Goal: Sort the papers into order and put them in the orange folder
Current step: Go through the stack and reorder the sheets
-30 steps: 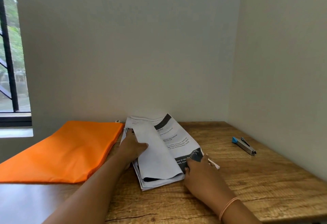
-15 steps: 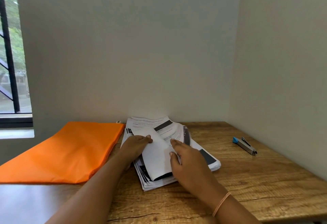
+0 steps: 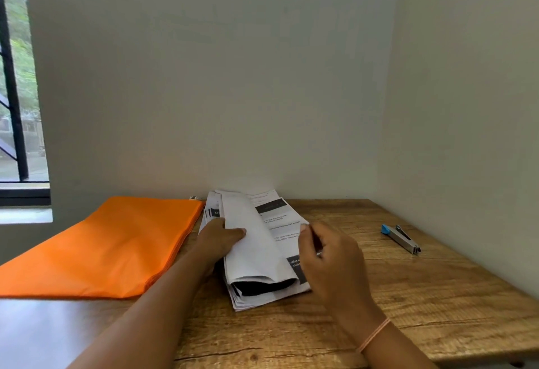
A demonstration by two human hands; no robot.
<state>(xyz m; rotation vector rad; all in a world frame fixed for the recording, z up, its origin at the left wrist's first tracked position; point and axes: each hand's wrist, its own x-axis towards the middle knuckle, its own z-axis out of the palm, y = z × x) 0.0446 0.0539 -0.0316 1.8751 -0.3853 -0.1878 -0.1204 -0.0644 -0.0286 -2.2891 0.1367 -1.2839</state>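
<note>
A stack of printed papers (image 3: 262, 252) lies on the wooden table (image 3: 423, 295), its top sheets folded over to the left so their blank backs show. My left hand (image 3: 218, 238) holds those turned sheets down, thumb on top of the fold. My right hand (image 3: 326, 255) sits at the stack's right edge, fingers curled and pinching the edge of a sheet. The orange folder (image 3: 110, 246) lies flat to the left, touching the stack's far left corner.
A stapler with a blue end (image 3: 401, 238) lies on the table near the right wall. Walls close the table at the back and right. A window is at far left.
Another sheet has been turned over to the left onto the folded pile. My right hand moved back to the right edge of the stack and pinches a sheet there. My left hand stayed put.
</note>
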